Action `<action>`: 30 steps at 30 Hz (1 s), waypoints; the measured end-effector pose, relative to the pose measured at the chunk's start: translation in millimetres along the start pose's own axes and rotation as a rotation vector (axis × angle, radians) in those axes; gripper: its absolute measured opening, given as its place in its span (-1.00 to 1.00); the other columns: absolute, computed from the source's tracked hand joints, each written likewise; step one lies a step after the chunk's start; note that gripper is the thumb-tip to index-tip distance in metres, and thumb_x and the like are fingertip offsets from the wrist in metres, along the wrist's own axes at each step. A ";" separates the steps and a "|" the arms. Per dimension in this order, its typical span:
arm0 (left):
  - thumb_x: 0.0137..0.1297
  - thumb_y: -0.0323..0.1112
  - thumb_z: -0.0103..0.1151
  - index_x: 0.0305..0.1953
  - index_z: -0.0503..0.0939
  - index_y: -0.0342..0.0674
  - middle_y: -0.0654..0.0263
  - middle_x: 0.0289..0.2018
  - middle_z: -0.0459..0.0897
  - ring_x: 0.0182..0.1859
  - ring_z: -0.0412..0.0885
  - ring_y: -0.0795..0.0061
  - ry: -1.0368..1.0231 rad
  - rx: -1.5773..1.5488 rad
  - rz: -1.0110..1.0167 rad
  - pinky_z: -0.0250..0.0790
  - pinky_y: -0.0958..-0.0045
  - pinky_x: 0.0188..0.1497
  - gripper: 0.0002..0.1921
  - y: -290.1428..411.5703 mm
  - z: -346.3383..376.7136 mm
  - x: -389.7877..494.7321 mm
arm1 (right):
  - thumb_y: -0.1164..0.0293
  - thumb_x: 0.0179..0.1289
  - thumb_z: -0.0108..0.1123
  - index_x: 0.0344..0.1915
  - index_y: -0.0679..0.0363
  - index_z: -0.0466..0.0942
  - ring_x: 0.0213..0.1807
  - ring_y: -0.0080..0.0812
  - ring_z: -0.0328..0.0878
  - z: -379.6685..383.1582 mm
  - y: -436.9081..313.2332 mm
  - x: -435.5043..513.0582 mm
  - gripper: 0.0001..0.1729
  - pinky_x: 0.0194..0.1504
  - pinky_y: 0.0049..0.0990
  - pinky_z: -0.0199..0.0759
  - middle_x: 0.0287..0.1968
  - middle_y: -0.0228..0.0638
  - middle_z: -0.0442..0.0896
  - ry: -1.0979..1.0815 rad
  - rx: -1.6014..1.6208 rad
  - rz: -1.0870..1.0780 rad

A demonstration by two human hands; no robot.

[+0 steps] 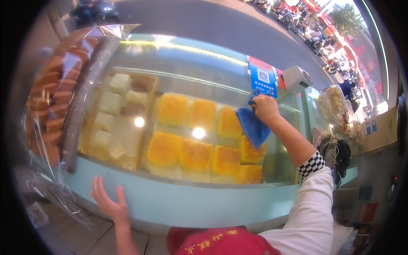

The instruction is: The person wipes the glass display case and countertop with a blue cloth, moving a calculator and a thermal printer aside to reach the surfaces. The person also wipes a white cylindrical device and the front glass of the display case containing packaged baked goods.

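My right hand [267, 108] is closed around a blue cloth [253, 126], a corner of which hangs down over the glass top of a display case [220, 83]. A printed sign with a square code [263, 76] stands just beyond that hand. Under the glass lie several square yellow cakes [196, 155], with a wooden tray [155, 86] of pale blocks [111, 103] to their left. My left hand [110, 200] holds nothing. Its fingers are spread by the pale blue front ledge [191, 200]; whether they touch it I cannot tell.
Clear plastic wrap covers a tray of stacked brown baked goods [57, 105] on the left. A white boxy device [296, 78] stands at the case's far right corner. Packaged goods [333, 98] and a black bag [339, 156] are at right. Beyond runs a street [197, 22] with parked scooters.
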State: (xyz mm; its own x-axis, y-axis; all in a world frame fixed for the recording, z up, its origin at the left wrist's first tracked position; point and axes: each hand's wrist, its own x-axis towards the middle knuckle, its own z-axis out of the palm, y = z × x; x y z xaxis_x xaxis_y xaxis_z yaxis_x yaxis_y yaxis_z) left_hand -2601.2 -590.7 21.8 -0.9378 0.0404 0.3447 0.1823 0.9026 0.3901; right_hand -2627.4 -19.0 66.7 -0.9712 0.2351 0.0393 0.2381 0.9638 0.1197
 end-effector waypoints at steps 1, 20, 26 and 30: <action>0.22 -0.18 0.20 0.32 0.32 -0.21 0.07 0.34 0.32 0.42 0.21 0.03 -0.045 0.023 -0.020 -0.21 -0.14 0.50 -0.36 0.5 0.4 -1.6 | 0.46 0.04 0.28 -0.46 0.18 0.68 -0.26 -0.06 0.69 -1.7 -0.5 2.6 -0.94 -0.15 -0.18 0.56 -0.31 -0.10 0.71 0.030 0.076 0.011; 0.20 -0.15 0.23 0.31 0.34 -0.20 0.09 0.34 0.32 0.43 0.20 0.04 -0.050 -0.001 0.000 -0.17 -0.15 0.49 -0.35 0.6 0.9 -0.8 | 0.42 0.05 0.28 -0.47 0.18 0.67 -0.23 -0.04 0.67 1.1 3.8 13.1 -0.92 -0.20 -0.17 0.53 -0.27 -0.11 0.70 0.139 0.009 0.057; 0.18 -0.17 0.25 0.31 0.34 -0.21 0.08 0.34 0.31 0.44 0.19 0.04 -0.027 -0.016 -0.017 -0.18 -0.14 0.50 -0.34 0.7 -1.1 -1.6 | 0.40 0.09 0.27 -0.45 0.18 0.66 -0.24 -0.06 0.66 16.1 11.0 7.8 -0.90 -0.17 -0.19 0.52 -0.32 -0.15 0.68 0.168 0.026 0.008; 0.17 -0.18 0.26 0.31 0.34 -0.21 0.08 0.34 0.31 0.44 0.19 0.05 -0.052 -0.033 -0.004 -0.19 -0.14 0.50 -0.33 3.8 -2.8 -0.2 | 0.40 0.13 0.25 -0.45 0.16 0.66 -0.20 -0.10 0.65 22.1 11.8 17.5 -0.91 -0.17 -0.19 0.51 -0.31 -0.18 0.66 0.264 0.049 0.083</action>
State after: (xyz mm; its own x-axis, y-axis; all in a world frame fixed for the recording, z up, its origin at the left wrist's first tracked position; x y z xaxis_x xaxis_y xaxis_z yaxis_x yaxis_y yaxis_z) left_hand -2599.5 -588.5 25.6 -0.9524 0.0598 0.2990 0.1876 0.8880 0.4199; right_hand -2641.7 -0.7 46.8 -0.9108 0.2787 0.3045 0.3097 0.9491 0.0577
